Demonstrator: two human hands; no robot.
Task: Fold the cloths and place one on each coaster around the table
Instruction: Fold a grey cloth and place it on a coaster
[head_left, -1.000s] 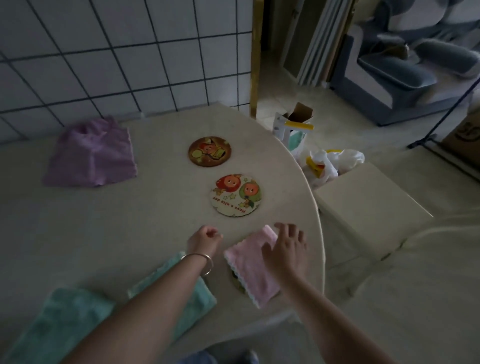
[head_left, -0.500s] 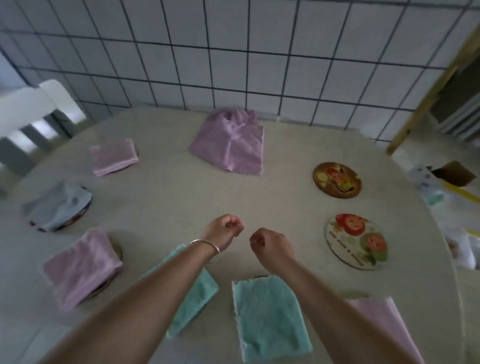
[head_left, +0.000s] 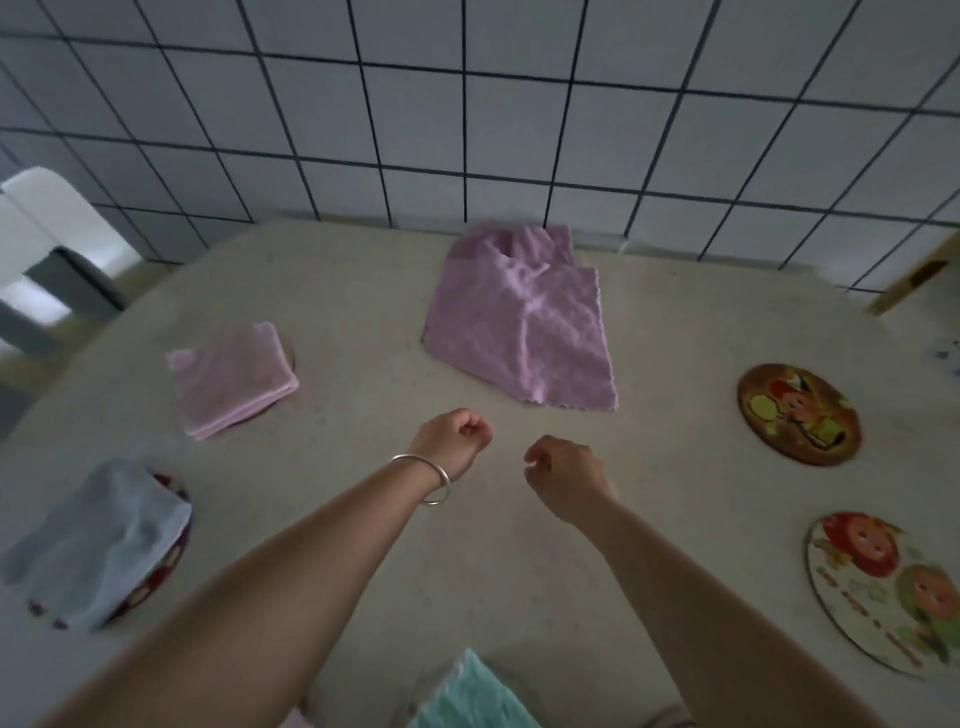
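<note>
Reaching out over the middle of a pale table (head_left: 337, 291), left hand (head_left: 454, 436) curled into a loose fist, holding nothing, a metal bangle (head_left: 423, 478) around its wrist; right hand (head_left: 563, 470) just beside it, fingers curled in, also holding nothing. Beyond both hands, near the tiled wall (head_left: 467, 130), lies an unfolded purple cloth (head_left: 524, 322), rumpled and spread flat. To the left, resting on a mostly hidden coaster, sits a folded pink cloth (head_left: 236, 379). Nearer on the left, draped over a coaster with a red pattern (head_left: 166, 571), lies a pale blue cloth (head_left: 98, 545). On the right, well apart from the hands, lie two bare round coasters: a brown coaster (head_left: 797, 413) farther off and a white coaster (head_left: 888, 592) printed with cartoon faces nearer. At the bottom edge, between the forearms, shows a teal cloth (head_left: 467, 696). Far left, past the table's rim, stands a white chair (head_left: 47, 228).
</note>
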